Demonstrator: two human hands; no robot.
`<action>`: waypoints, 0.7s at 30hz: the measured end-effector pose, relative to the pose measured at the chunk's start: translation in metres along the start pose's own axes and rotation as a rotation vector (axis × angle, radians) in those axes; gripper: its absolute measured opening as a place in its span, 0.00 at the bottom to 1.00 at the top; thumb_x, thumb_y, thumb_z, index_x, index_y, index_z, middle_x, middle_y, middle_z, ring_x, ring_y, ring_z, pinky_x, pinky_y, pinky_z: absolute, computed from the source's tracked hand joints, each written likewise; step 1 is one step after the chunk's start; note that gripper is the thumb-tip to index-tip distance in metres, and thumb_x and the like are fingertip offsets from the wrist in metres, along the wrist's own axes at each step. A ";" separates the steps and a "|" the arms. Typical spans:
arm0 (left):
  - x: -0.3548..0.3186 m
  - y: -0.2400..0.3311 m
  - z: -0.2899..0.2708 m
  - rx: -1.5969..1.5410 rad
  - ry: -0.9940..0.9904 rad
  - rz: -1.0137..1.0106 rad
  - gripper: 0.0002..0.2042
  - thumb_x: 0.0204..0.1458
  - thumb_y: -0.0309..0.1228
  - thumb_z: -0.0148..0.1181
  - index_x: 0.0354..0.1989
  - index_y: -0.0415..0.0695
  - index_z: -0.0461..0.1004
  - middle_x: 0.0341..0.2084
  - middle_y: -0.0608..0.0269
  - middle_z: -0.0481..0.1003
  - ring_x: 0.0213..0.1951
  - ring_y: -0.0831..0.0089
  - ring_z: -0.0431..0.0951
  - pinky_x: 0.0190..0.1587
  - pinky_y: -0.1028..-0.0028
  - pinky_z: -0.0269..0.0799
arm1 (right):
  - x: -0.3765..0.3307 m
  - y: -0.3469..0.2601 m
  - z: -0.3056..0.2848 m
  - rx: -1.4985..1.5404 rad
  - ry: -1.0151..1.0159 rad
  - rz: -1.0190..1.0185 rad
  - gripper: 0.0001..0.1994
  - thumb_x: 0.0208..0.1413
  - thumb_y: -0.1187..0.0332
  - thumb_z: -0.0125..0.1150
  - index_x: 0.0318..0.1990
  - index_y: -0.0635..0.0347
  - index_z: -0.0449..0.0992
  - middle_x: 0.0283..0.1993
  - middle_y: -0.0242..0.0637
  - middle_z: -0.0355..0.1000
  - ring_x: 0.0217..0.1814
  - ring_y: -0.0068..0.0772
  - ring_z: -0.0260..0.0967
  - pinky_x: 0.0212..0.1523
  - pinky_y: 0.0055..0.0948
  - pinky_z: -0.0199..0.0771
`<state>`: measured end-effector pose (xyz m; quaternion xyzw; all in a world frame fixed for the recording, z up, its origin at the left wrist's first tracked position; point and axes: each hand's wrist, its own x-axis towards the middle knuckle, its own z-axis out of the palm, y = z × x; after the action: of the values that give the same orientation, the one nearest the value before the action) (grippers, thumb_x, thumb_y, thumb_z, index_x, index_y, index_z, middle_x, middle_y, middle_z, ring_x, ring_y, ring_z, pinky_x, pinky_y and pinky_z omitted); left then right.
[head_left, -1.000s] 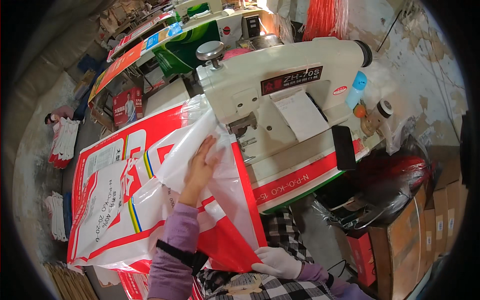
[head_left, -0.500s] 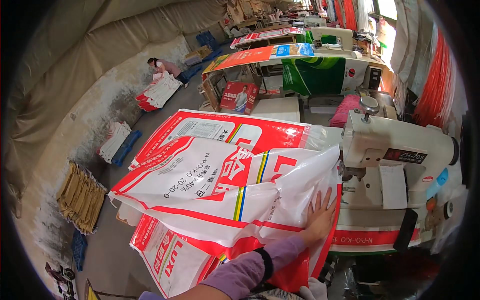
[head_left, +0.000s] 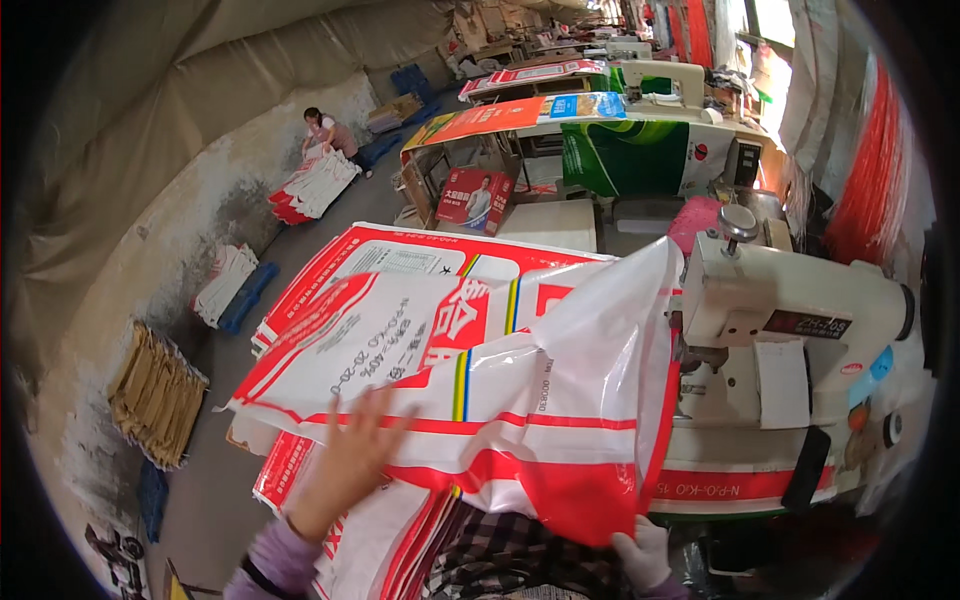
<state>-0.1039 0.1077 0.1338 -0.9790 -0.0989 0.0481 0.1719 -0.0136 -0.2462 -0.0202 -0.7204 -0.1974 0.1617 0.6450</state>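
Note:
A white and red plastic sack (head_left: pixel 585 375) with a yellow, green and blue stripe stretches across the table. Its right edge rises close to the head of a cream sewing machine (head_left: pixel 780 310). Over the sack's near left edge is my left hand (head_left: pixel 355 465), bare, slightly blurred, its fingers spread; whether it touches the sack I cannot tell. My right hand (head_left: pixel 645 555), in a pale glove, pinches the sack's red near right corner. Beneath and behind lie more such sacks (head_left: pixel 415 240). Another stack of sacks (head_left: pixel 405 515) shows under my left forearm.
Bundles of brown sacks (head_left: pixel 160 395) and white sacks (head_left: pixel 225 285) line the wall at left, by blue pallets (head_left: pixel 250 300). Farther back a person (head_left: pixel 330 135) bends over a pile of sacks. A red box (head_left: pixel 475 200) and more sewing tables stand ahead. Red strands (head_left: pixel 870 170) hang at right.
My left hand has lifted off the sack's right end and swung left to its near left edge. The sack's right end stands higher. My right hand has risen slightly with the corner.

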 end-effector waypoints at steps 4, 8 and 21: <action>-0.015 -0.122 0.120 -0.011 -0.100 -0.072 0.33 0.45 0.22 0.56 0.64 0.56 0.62 0.39 0.61 0.77 0.38 0.62 0.78 0.36 0.63 0.75 | 0.012 0.041 0.035 -0.269 -0.113 -0.295 0.14 0.52 0.67 0.63 0.45 0.62 0.78 0.36 0.42 0.78 0.39 0.42 0.76 0.39 0.32 0.75; 0.045 -0.137 0.236 -0.083 0.055 -0.001 0.27 0.50 0.25 0.52 0.62 0.58 0.66 0.29 0.63 0.78 0.28 0.64 0.79 0.25 0.63 0.72 | 0.064 0.064 0.098 -0.798 -0.101 -0.383 0.15 0.55 0.56 0.60 0.40 0.58 0.78 0.38 0.46 0.75 0.36 0.45 0.75 0.32 0.44 0.77; -0.090 -0.140 0.305 -2.446 0.528 -1.217 0.30 0.64 0.52 0.40 0.68 0.45 0.54 0.61 0.53 0.65 0.60 0.57 0.67 0.64 0.56 0.63 | 0.093 -0.040 0.140 -0.473 -0.410 -0.660 0.06 0.50 0.68 0.59 0.34 0.56 0.80 0.33 0.36 0.77 0.39 0.40 0.76 0.42 0.39 0.75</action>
<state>-0.2558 0.3172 -0.0981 -0.2897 -0.4485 -0.3337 -0.7769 -0.0040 -0.0758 0.0050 -0.6996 -0.5715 0.0374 0.4273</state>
